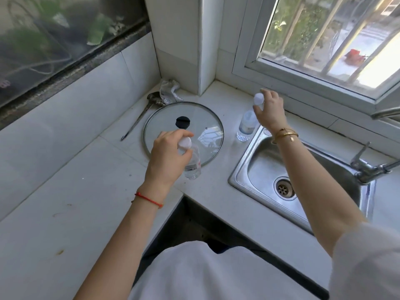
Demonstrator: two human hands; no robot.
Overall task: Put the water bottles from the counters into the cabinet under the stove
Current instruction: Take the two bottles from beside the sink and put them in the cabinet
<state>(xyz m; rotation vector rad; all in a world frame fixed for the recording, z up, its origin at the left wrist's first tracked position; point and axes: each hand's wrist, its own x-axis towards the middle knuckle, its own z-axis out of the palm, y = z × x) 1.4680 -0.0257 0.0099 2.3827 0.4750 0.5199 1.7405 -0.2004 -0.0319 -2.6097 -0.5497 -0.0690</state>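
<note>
We pinch caps for easy lift: left hand (167, 156) grips bottle (192, 164) at six o'clock of lid (151, 124); right hand (269, 111) clasps second bottle (245, 126), three o'clock, beside sink (240, 169).

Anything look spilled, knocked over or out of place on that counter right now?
No spill or fallen bottle. Both bottles, one in the left hand and one in the right hand, are upright. The only oddities: a glass lid lying flat on the counter without a pot, and brownish stains on the near counter.
</note>
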